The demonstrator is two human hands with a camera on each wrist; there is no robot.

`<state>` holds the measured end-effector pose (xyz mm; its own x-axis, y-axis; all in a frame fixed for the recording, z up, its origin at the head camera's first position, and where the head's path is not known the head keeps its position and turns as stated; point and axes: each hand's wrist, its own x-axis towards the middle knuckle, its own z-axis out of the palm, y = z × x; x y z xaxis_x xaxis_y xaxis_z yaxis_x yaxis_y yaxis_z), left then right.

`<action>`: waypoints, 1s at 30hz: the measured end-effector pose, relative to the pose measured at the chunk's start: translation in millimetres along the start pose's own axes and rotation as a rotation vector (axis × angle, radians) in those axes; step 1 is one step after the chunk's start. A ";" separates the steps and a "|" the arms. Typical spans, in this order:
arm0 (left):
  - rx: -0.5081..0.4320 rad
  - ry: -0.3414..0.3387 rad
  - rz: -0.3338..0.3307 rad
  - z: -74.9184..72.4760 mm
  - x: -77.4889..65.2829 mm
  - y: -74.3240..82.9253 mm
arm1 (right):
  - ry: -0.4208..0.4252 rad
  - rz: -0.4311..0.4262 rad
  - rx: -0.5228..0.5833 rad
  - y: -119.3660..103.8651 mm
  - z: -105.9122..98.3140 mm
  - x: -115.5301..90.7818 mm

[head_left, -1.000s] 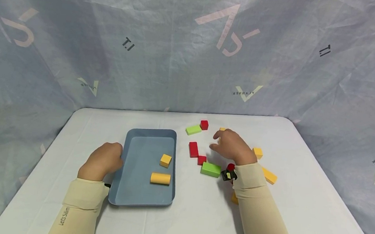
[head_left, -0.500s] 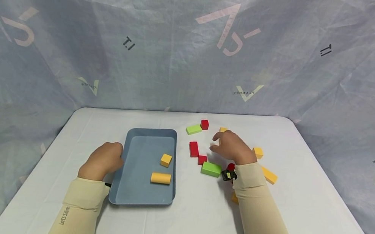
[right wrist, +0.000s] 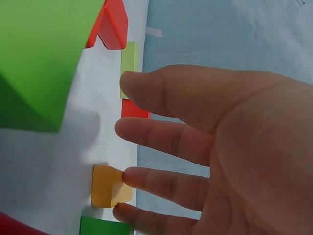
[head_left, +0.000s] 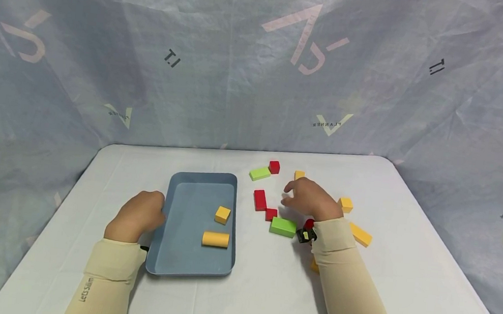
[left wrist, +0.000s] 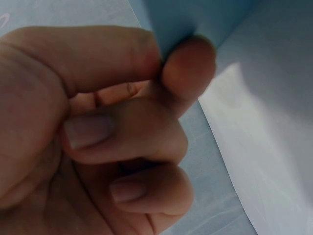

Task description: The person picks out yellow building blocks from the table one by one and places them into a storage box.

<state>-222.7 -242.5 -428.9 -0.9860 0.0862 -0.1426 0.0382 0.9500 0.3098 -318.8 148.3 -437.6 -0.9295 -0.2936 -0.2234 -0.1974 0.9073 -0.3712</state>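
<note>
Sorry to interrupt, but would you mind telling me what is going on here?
A person's left hand pinches the edge of a blue tray that holds a yellow cube and a yellow cylinder. Their right hand hovers over the table, gripping nothing, near loose blocks such as a large green block and a small red cube beside it.

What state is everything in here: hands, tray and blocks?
Tray: two yellow pieces inside
Left hand: pinching the tray's rim
Right hand: fingers apart, holding nothing
Yellow cylinder: on its side, in the tray
Yellow cube: in the tray
Farthest yellow block: partly hidden
Red, green and remaining yellow blocks: outside the tray
</note>
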 end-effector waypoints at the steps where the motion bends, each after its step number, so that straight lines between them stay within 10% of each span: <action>1: -0.001 0.000 0.001 0.0 0.0 0.1 | 0.000 0.000 0.002 0.1 0.2 0.0; 30: -0.006 -0.005 -0.006 0.3 0.5 0.4 | 0.026 0.085 -0.051 13.2 13.4 8.0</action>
<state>-223.1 -242.0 -429.2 -0.9854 0.0822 -0.1493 0.0316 0.9488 0.3142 -324.7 154.0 -456.3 -0.9513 -0.2074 -0.2282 -0.1324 0.9430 -0.3053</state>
